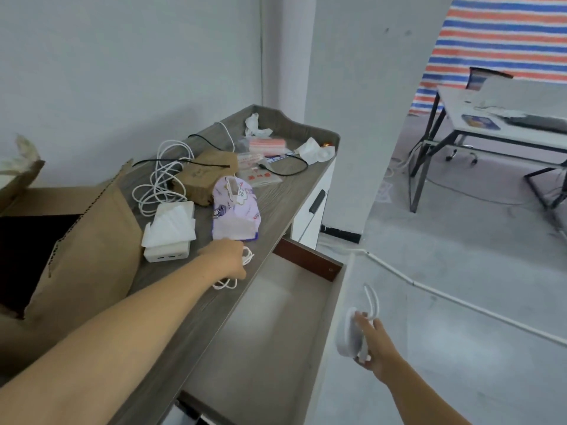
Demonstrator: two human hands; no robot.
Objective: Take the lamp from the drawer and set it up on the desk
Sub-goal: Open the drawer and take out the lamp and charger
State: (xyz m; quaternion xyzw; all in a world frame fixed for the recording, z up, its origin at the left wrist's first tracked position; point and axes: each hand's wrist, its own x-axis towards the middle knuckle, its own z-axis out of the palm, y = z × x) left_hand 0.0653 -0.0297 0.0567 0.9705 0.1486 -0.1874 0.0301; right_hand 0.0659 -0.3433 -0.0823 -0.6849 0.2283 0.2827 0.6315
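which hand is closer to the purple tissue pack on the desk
Left. The left hand rests on the desk top just in front of the purple tissue pack, on a white cable. The right hand holds the lamp beyond the open drawer.

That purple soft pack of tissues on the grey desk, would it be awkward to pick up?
Probably not. The purple soft pack of tissues looks crumpled and saggy, so it would likely squash and flop in a grip. It seems light, and lying flat on the grey wood-grain desk, it should slide, not roll.
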